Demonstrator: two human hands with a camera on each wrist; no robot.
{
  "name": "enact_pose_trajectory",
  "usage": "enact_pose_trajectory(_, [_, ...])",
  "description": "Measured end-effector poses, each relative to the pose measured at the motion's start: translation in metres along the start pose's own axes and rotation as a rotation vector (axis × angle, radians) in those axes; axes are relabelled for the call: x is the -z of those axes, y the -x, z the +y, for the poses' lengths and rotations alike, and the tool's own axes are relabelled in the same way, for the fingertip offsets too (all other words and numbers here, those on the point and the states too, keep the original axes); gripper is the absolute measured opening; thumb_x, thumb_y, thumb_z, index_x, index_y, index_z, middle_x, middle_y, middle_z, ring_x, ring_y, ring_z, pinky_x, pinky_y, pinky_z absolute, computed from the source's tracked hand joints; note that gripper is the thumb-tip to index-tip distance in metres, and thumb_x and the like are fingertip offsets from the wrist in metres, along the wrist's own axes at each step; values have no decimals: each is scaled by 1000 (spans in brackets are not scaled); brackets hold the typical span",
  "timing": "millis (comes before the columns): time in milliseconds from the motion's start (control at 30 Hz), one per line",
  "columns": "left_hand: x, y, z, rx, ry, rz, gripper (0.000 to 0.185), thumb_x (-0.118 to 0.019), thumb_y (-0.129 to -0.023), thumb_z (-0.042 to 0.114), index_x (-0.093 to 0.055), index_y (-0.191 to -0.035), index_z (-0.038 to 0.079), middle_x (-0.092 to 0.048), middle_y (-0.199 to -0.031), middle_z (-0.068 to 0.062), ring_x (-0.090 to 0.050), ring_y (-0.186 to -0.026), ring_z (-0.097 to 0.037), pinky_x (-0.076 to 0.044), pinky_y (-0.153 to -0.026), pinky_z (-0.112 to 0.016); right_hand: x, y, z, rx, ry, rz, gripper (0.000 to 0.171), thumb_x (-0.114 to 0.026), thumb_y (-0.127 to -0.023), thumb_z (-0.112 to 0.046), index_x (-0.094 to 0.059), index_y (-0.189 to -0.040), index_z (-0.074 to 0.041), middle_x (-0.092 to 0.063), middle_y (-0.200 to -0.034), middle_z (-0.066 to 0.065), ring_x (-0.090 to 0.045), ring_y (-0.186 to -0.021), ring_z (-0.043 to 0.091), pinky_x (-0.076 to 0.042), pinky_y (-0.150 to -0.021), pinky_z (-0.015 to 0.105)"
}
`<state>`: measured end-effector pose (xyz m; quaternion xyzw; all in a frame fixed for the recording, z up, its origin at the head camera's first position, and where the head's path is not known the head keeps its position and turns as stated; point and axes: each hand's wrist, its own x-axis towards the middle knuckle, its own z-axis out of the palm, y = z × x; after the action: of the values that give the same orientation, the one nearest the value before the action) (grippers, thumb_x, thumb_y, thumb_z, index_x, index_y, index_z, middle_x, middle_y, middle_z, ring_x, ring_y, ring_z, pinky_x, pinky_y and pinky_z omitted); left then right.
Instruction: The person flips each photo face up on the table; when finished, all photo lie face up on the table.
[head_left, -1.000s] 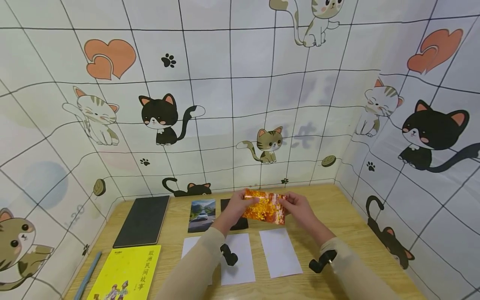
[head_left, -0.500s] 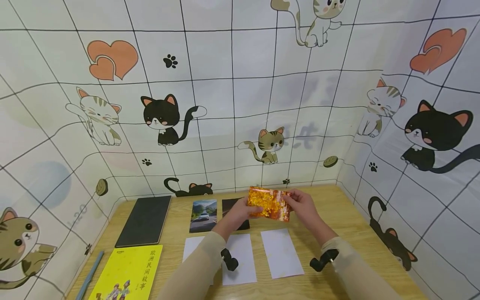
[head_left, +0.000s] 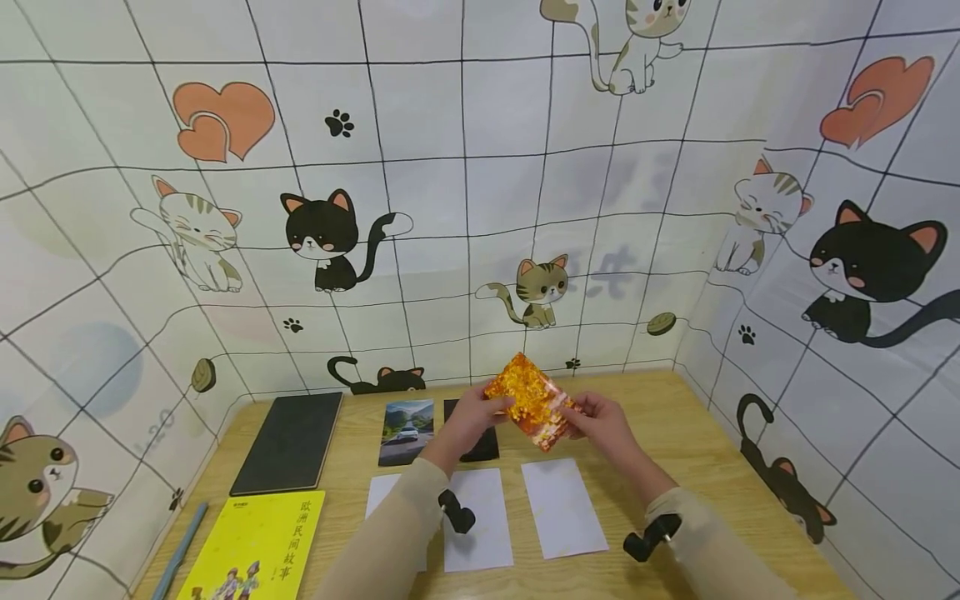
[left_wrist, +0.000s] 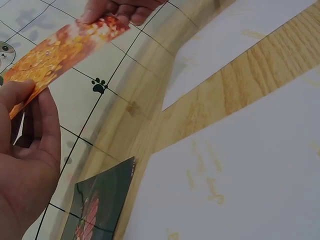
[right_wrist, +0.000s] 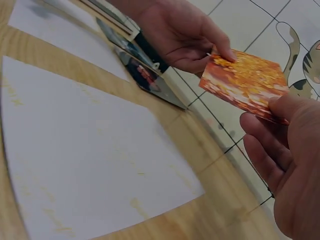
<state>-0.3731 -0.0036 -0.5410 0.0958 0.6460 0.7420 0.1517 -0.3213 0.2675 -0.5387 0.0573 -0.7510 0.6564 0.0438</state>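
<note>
Both hands, the left hand [head_left: 471, 413] and right hand [head_left: 597, 418], are pinching opposite edges of an orange photo [head_left: 529, 399], holding it tilted in the air above the wooden table [head_left: 697, 467], where such light fingertip grips are risking a slip or crease.

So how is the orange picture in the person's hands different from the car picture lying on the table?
The orange picture is held up off the table, tilted, pinched between the left hand and the right hand; the car picture lies flat on the wood, untouched. The orange picture is all autumn-gold foliage, while the car picture shows a white car among green hills. Both are glossy rectangular prints that look alike in size.
</note>
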Motion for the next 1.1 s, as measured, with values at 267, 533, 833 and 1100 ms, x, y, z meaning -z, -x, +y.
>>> enact_pose_trajectory(267, [-1, -5, 6, -6, 2, 53, 47, -80, -104, 22, -65, -146, 7, -68, -139, -13, -71, -126, -33, -55, -112, -54, -13, 15, 7, -32, 26, -119, 20, -78, -105, -9, -70, -109, 9, -78, -92, 19, -78, -78, 27, -66, -72, 38])
enact_pose_trajectory(533, [-3, -10, 9, -39, -27, 61, 34, -82, -103, 24, -72, -132, 9, -71, -124, -8, -69, -112, -24, -62, -99, -43, -26, 24, 5, -23, 57, -236, 26, -74, -108, -10, -68, -118, 13, -78, -99, 26, -78, -80, 29, -65, -72, 36])
enact_pose_trajectory(833, [0, -11, 6, -60, -33, 35, 29, -81, -104, 22, -75, -129, 10, -73, -121, -8, -71, -110, -25, -63, -97, -43, -26, 14, -2, -63, 48, -190, 28, -77, -107, -19, -70, -119, 5, -79, -100, 14, -74, -85, 20, -64, -72, 35])
enact_pose_trajectory(1100, [0, -7, 4, -49, -50, 23, 33, -80, -105, 23, -74, -134, 8, -73, -124, -9, -72, -110, -24, -63, -97, -44, -19, -12, -17, 31, 53, -142, 42, -75, -106, -6, -58, -142, 8, -71, -99, 14, -72, -82, 19, -66, -73, 40])
